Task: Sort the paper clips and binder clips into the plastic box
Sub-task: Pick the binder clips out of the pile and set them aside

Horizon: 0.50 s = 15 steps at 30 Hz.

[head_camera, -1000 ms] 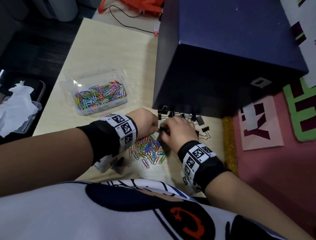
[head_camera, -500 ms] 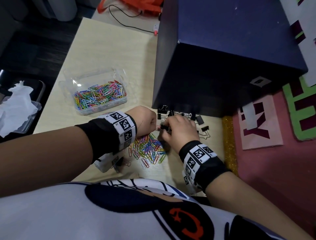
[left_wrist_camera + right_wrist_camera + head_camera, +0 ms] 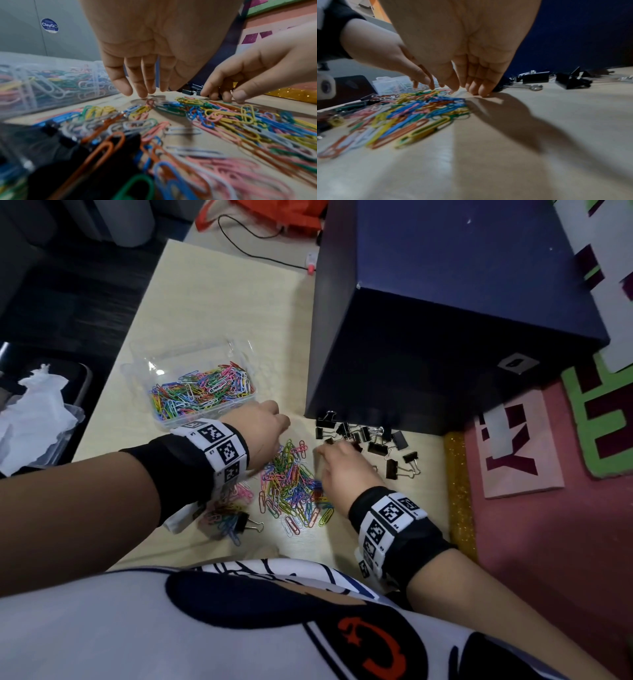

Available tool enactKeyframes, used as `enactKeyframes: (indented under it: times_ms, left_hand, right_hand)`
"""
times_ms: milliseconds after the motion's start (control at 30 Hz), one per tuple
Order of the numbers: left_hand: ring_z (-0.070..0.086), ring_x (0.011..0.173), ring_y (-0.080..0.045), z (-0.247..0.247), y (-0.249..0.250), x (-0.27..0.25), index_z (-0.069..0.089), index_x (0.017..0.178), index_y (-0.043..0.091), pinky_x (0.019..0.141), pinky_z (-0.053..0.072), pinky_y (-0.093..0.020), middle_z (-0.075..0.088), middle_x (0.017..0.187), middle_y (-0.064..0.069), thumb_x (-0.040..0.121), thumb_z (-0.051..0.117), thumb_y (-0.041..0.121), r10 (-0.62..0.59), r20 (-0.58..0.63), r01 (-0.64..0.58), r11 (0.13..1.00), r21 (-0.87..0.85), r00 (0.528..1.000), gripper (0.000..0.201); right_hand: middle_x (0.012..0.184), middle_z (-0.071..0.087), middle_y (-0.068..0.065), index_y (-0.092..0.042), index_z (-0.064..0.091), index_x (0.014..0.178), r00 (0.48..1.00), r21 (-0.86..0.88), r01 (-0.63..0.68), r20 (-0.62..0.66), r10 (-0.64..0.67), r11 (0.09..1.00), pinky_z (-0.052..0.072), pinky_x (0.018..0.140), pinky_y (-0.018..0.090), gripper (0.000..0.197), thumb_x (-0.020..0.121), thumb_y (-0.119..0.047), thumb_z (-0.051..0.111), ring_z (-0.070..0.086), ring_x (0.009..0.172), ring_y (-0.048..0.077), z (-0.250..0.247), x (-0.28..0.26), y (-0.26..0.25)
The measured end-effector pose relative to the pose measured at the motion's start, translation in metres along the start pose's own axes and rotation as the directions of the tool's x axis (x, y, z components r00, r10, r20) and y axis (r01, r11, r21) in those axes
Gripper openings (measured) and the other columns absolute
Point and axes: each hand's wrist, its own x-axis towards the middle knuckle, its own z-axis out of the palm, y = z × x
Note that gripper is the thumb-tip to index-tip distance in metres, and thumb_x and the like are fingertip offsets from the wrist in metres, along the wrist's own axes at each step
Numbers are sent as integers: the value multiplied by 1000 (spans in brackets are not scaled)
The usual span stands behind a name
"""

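Loose coloured paper clips (image 3: 291,487) lie in a pile on the table, seen close in the left wrist view (image 3: 214,121) and the right wrist view (image 3: 423,108). Beyond them to the left stands the clear plastic box (image 3: 202,392), partly filled with paper clips. Black binder clips (image 3: 370,438) lie scattered before the dark box, and one more binder clip (image 3: 245,522) sits by my left wrist. My left hand (image 3: 274,424) (image 3: 142,91) hangs over the pile's far edge with straight fingers and holds nothing. My right hand (image 3: 329,457) (image 3: 471,90) touches the table with its fingertips between the pile and the binder clips.
A large dark blue box (image 3: 445,320) stands at the back right, close behind the binder clips. A pink mat (image 3: 548,542) with paper letters borders the table on the right. A container with crumpled tissue (image 3: 34,412) sits off the table's left edge.
The hands were together above the pile, with the right one pinching a black binder clip. They have drawn apart, and neither holds anything now.
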Motion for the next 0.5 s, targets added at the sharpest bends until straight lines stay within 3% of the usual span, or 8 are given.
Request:
enactKeyframes:
  times_ms: [133,233,367,500]
  left_hand:
    - [53,111,-29,8,2,-5,55,129,25,97,45,-39,51,126,-6,90,45,16,100,92,-97,995,-38,991,41]
    - [55,113,-28,7,2,-9,57,127,23,97,45,-36,51,125,-5,90,46,13,129,108,-117,987,-109,986,40]
    - [57,107,-27,3,-8,-9,57,124,22,92,49,-39,52,120,-5,92,50,14,30,57,-25,996,-89,998,34]
    - [56,103,-31,0,-17,-13,53,121,16,85,50,-40,50,114,-10,88,54,14,-86,121,85,996,13,989,33]
  right_hand:
    - [123,43,6,-16,48,132,995,-54,21,94,-16,998,44,89,31,41,91,-9,46,50,108,26,5,-2,-11]
    - [123,45,7,-16,49,130,990,-59,4,141,5,998,44,90,31,38,93,-11,45,52,109,26,-4,-2,-17]
    - [128,44,8,-14,45,128,968,-74,-191,150,201,979,46,87,32,43,87,-7,54,53,110,24,-16,-2,-16]
    - [126,46,15,-4,34,132,915,-235,-285,222,337,929,45,77,31,59,83,-10,65,56,111,29,-13,-10,-19]
